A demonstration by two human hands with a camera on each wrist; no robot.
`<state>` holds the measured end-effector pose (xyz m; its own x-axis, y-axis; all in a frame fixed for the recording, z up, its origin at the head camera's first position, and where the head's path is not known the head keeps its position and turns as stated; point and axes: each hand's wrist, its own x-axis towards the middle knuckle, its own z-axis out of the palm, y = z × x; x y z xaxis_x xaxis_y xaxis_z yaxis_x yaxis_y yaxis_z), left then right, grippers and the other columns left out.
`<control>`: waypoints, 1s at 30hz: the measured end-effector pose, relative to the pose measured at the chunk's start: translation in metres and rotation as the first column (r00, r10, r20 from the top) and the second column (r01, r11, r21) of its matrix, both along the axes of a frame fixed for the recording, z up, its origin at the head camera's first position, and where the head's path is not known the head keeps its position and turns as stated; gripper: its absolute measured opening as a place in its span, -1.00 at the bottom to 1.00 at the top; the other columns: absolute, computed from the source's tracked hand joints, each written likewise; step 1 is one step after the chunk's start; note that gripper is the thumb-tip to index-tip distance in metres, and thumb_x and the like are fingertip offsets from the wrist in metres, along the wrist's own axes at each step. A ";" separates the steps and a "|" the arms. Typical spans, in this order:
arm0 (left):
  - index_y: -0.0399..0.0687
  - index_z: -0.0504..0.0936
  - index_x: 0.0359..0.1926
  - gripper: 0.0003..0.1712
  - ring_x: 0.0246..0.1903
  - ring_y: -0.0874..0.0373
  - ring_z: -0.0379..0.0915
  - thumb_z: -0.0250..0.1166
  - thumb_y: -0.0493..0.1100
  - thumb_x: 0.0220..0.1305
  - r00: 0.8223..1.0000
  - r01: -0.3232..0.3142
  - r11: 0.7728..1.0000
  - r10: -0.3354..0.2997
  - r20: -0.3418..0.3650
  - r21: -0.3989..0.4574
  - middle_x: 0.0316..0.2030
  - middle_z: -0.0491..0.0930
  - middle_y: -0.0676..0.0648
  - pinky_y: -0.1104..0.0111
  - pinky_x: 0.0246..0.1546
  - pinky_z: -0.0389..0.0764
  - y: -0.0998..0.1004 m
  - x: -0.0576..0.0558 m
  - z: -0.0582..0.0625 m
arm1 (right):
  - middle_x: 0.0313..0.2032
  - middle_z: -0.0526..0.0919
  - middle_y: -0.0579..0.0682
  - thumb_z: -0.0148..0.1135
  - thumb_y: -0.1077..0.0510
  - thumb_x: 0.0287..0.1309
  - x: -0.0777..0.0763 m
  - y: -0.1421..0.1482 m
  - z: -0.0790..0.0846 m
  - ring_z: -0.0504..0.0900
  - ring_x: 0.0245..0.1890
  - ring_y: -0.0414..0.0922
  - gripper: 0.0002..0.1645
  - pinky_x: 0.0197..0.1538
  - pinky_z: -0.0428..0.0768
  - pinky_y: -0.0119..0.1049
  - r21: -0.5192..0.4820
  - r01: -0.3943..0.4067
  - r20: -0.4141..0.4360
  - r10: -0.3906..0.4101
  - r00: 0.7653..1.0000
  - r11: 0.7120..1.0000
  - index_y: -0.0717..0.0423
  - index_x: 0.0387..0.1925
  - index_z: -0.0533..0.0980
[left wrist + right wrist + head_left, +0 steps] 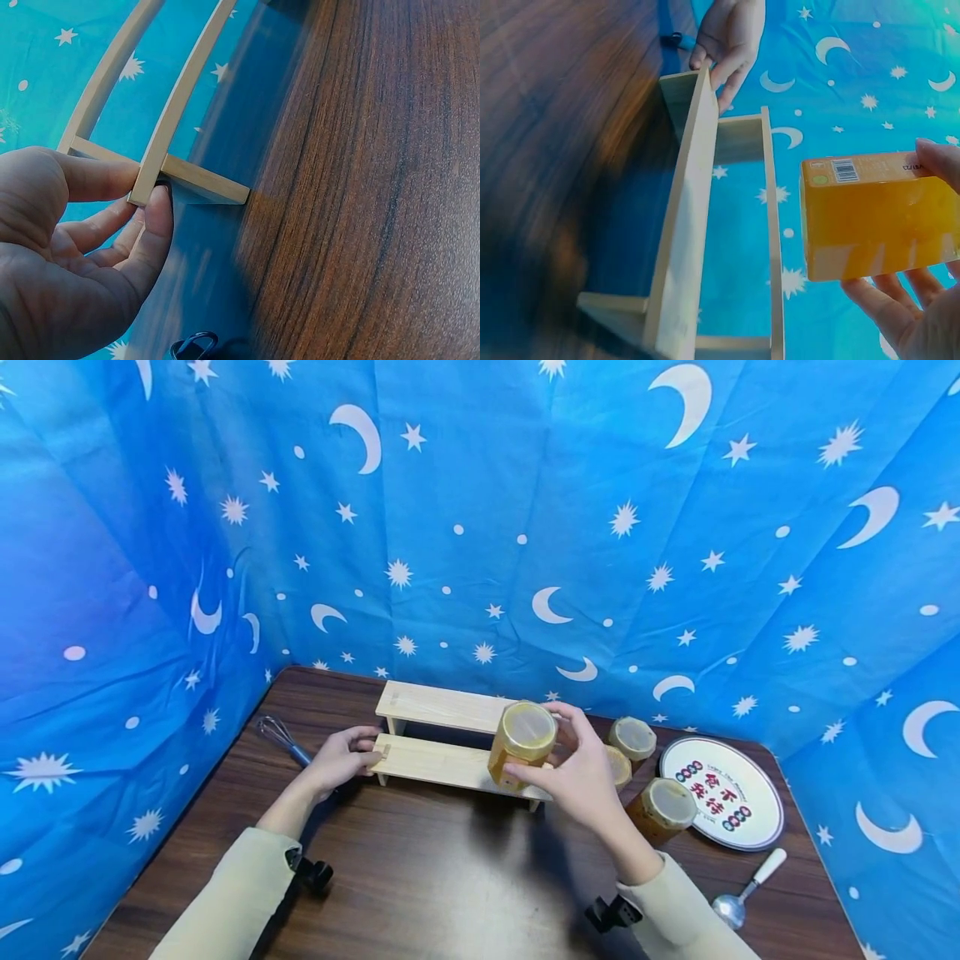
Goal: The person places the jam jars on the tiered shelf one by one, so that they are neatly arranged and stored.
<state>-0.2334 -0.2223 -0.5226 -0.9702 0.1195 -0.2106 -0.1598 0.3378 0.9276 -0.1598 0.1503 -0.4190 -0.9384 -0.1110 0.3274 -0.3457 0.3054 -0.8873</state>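
A two-tier wooden shelf rack [435, 760] stands near the back of the dark table. My left hand [341, 762] pinches the left end of its lower board; in the left wrist view the thumb and fingers [156, 217] close on that board's edge. My right hand [592, 781] grips a jar [522, 739] with orange-yellow contents and a translucent lid. In the right wrist view this jar [877, 225] carries a label with a barcode and is held apart from the rack. From the head view it covers the rack's right part.
Three similar jars, one [663, 810] nearest me, stand right of my right hand. A white plate [761, 806] with red characters lies beyond them. In front of it rests a metal scoop [731, 910] with a white handle. A whisk [281, 735] lies at the left; a blue curtain [480, 527] encloses the table.
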 end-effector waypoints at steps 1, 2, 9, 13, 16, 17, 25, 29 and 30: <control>-0.34 0.38 0.44 -0.36 -0.11 -0.02 0.57 0.30 -0.33 0.38 1.000 -0.003 1.000 0.003 0.002 0.000 0.11 0.52 -0.35 0.32 -0.24 0.70 0.000 0.000 0.000 | 0.12 0.66 -0.08 0.75 0.13 -0.13 -0.004 -0.004 0.001 0.65 0.07 -0.08 0.00 0.06 0.70 0.03 -0.007 -0.006 0.000 0.006 1.000 1.000 -0.12 0.33 0.39; -0.35 0.37 0.44 -0.36 -0.11 -0.03 0.57 0.29 -0.33 0.38 1.000 0.000 1.000 0.000 -0.002 -0.004 0.11 0.51 -0.36 0.32 -0.25 0.70 -0.001 0.000 -0.001 | 0.11 0.66 -0.07 0.75 0.12 -0.13 -0.007 -0.008 0.002 0.65 0.06 -0.08 -0.01 0.06 0.70 0.05 -0.014 -0.013 0.002 0.013 1.000 1.000 -0.13 0.32 0.39; -0.33 0.38 0.44 -0.37 -0.10 -0.04 0.56 0.29 -0.34 0.38 1.000 -0.008 1.000 0.008 -0.001 -0.010 0.11 0.52 -0.34 0.31 -0.24 0.70 0.001 0.000 -0.001 | 0.06 0.66 -0.11 0.76 0.05 -0.15 -0.029 -0.031 0.007 0.63 0.06 -0.09 -0.02 0.03 0.72 0.01 -0.030 -0.029 0.012 0.029 0.999 0.999 -0.23 0.30 0.39; -0.35 0.38 0.43 -0.37 -0.09 -0.05 0.55 0.29 -0.35 0.39 1.000 -0.008 1.000 0.008 -0.009 -0.004 0.10 0.51 -0.35 0.29 -0.23 0.70 0.001 0.001 0.000 | 0.05 0.67 -0.07 0.76 0.09 -0.14 -0.041 -0.042 0.009 0.63 0.05 -0.05 -0.02 0.03 0.72 0.00 -0.044 -0.046 -0.010 0.045 0.999 0.998 -0.17 0.30 0.40; -0.36 0.38 0.43 -0.37 -0.10 -0.06 0.55 0.29 -0.36 0.39 1.000 -0.007 1.000 0.007 -0.011 -0.007 0.10 0.51 -0.35 0.28 -0.23 0.71 0.001 0.001 0.000 | 0.04 0.68 -0.04 0.75 0.11 -0.14 -0.051 -0.051 0.009 0.64 0.03 -0.04 -0.03 0.01 0.73 -0.02 -0.048 -0.057 -0.029 0.056 0.998 0.997 -0.12 0.31 0.40; -0.36 0.37 0.43 -0.37 -0.10 -0.06 0.55 0.29 -0.36 0.39 1.000 -0.005 1.000 0.005 -0.012 -0.009 0.10 0.50 -0.35 0.27 -0.22 0.71 0.000 0.001 0.000 | 0.04 0.68 -0.03 0.75 0.12 -0.14 -0.054 -0.054 0.009 0.64 0.02 -0.04 -0.02 0.00 0.74 -0.02 -0.046 -0.059 -0.033 0.057 0.998 0.997 -0.10 0.31 0.40; -0.34 0.38 0.44 -0.38 -0.10 -0.05 0.57 0.27 -0.37 0.40 1.000 -0.009 1.000 0.009 -0.003 -0.004 0.12 0.51 -0.35 0.28 -0.21 0.72 0.002 0.000 0.001 | 0.06 0.65 -0.08 0.75 0.06 -0.12 -0.073 -0.082 0.007 0.62 0.03 -0.06 0.01 -0.01 0.73 -0.01 -0.025 -0.062 -0.034 0.061 0.998 0.998 -0.09 0.35 0.39; -0.35 0.38 0.43 -0.38 -0.12 -0.04 0.57 0.27 -0.38 0.39 1.000 -0.008 1.000 0.008 -0.007 -0.001 0.11 0.52 -0.36 0.29 -0.22 0.73 0.001 0.000 0.000 | 0.05 0.66 -0.10 0.76 0.00 -0.14 -0.081 -0.096 0.004 0.63 0.03 -0.08 -0.04 0.03 0.70 0.02 0.002 -0.048 -0.064 0.048 0.997 0.999 -0.14 0.29 0.41; -0.35 0.39 0.43 -0.39 -0.12 -0.04 0.57 0.27 -0.38 0.39 1.000 -0.009 1.000 0.009 -0.006 0.002 0.10 0.52 -0.35 0.29 -0.23 0.73 0.001 -0.001 -0.001 | 0.04 0.67 -0.10 0.76 0.00 -0.15 -0.083 -0.100 0.003 0.64 0.03 -0.08 -0.04 0.05 0.69 0.03 0.007 -0.046 -0.070 0.046 0.996 0.999 -0.14 0.28 0.41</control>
<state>-0.2340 -0.2211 -0.5236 -0.9726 0.1107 -0.2044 -0.1571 0.3349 0.9291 -0.2433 0.0505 -0.4161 -0.9068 -0.1556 0.3919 -0.4212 0.2921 -0.8586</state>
